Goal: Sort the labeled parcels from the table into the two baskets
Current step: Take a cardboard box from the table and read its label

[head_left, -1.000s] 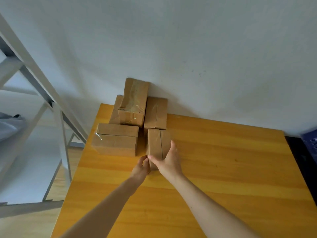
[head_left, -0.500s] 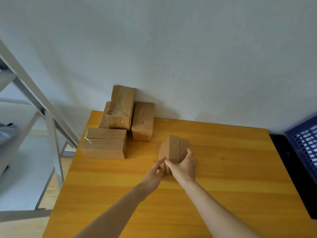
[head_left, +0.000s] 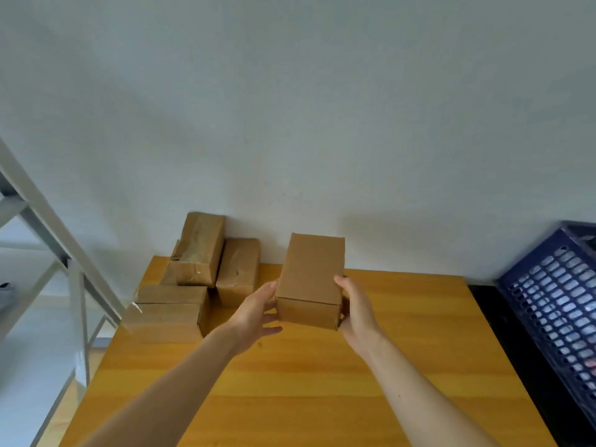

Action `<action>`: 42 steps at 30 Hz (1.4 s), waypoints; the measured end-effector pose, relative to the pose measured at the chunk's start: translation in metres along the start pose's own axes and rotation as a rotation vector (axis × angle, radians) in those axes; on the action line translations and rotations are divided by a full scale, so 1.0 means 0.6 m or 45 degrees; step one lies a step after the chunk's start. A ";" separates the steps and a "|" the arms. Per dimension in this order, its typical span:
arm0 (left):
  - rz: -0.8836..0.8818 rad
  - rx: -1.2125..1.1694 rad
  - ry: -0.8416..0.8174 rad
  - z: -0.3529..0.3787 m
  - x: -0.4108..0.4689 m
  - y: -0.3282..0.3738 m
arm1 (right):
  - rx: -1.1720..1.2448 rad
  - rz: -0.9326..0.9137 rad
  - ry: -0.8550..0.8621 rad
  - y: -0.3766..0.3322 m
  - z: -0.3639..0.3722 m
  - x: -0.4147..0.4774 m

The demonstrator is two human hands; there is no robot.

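Both hands clasp a plain brown parcel (head_left: 309, 279) between them, the left hand (head_left: 254, 312) and right hand (head_left: 356, 309) on opposite sides, apparently lifted off the surface (head_left: 322, 382). Other parcels (head_left: 193, 279) sit left of the hands; a blue basket (head_left: 558, 301) stands right.

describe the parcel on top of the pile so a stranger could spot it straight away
Start at the far left corner of the yellow wooden table, where a pile of brown parcels sits against the white wall. The top parcel is the one lying over the others, leaning back toward the wall. Its wrinkled, shiny tape wrapping also sets it apart.
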State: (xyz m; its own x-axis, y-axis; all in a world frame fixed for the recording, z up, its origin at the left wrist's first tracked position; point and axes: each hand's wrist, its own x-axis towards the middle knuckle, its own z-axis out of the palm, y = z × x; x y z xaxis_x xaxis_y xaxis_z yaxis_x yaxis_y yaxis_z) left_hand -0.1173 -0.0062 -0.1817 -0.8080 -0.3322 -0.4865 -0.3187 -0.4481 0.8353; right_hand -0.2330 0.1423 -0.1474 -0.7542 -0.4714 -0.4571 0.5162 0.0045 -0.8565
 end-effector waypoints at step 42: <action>0.401 0.177 -0.229 0.042 -0.012 0.196 | -0.259 -0.509 -0.286 -0.140 -0.008 -0.012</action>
State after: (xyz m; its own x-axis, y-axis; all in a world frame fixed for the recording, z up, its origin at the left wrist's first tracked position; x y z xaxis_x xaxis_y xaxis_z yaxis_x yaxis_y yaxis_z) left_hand -0.1615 -0.0354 -0.0734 -0.9470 -0.2794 -0.1587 -0.0956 -0.2264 0.9693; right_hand -0.2727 0.1496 -0.0731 -0.7592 -0.6496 -0.0400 0.0982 -0.0536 -0.9937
